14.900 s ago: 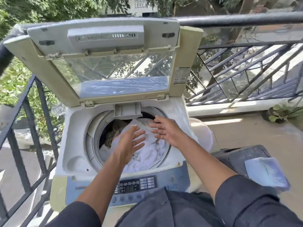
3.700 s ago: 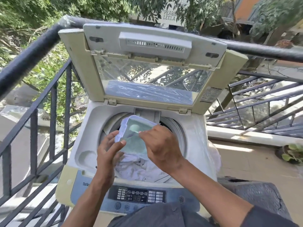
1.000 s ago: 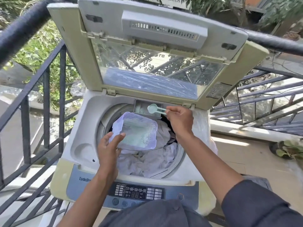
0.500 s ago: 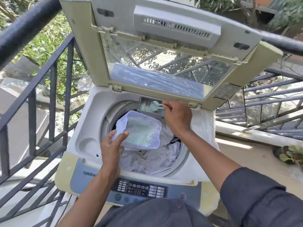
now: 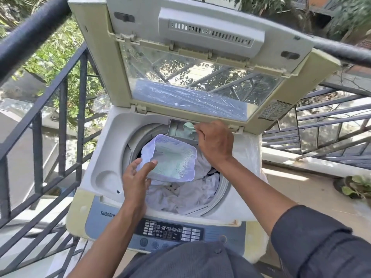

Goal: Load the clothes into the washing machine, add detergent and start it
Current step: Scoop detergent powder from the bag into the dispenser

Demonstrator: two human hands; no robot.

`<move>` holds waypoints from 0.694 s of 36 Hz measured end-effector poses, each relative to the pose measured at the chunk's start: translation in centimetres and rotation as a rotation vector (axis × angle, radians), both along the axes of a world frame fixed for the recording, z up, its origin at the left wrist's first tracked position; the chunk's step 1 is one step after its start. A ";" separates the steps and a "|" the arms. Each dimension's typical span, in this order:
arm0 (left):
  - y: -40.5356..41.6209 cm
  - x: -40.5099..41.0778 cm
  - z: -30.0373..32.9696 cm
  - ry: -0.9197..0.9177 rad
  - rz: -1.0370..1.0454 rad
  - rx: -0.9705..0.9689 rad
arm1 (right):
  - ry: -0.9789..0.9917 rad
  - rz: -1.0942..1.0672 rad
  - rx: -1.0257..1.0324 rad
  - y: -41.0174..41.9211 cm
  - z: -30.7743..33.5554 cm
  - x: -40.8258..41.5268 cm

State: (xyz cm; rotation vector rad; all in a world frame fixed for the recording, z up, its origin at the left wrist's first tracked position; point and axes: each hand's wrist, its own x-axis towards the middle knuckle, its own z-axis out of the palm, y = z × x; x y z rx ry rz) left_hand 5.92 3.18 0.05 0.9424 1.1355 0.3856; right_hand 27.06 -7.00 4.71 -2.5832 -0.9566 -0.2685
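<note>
Mostly hidden under my right hand (image 5: 215, 142) is the handle of the small pale green scoop (image 5: 188, 126); only its bowl shows, tipped over the detergent drawer (image 5: 176, 129) at the back rim of the tub, just above centre of the frame. My fingers are curled and pinch the handle. How much powder lies in the drawer I cannot tell, since the raised lid (image 5: 200, 67) shades it.

My left hand (image 5: 136, 179) grips the near corner of the clear plastic detergent tub (image 5: 170, 160), thumb on its rim, holding it tilted above the drum at frame centre. Pale green powder lies inside it. Its far side covers part of the white clothes (image 5: 186, 193) that fill the drum, and a darker piece is barely visible at the drum's right edge, beside my wrist.

On the washing machine (image 5: 100, 157) my left forearm cuts off the printed word on the blue front panel, lower left of centre: it reads "TurboDru" and then vanishes. The control panel (image 5: 170, 231) at lower centre shows a digital display, its digits too blurred to read. Through the lid's glass a reversed logo shows, and a label at the lid's right corner is too small to read. Lettering at the top edge of the frame is cropped.
</note>
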 end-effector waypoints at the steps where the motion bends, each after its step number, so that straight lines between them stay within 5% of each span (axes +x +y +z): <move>1: 0.0 0.0 0.1 0.000 0.001 0.002 | -0.007 0.013 -0.013 0.2 0.1 0.0; 13: -0.1 0.0 0.5 0.020 0.005 0.008 | -0.188 0.197 -0.195 -0.2 1.3 0.1; 18: -0.1 0.0 0.8 0.020 0.007 0.016 | -0.197 0.058 0.100 -1.5 3.5 -1.0; 25: -0.2 -0.4 1.6 0.040 -0.018 0.088 | 0.109 0.102 0.351 -4.2 4.3 -4.1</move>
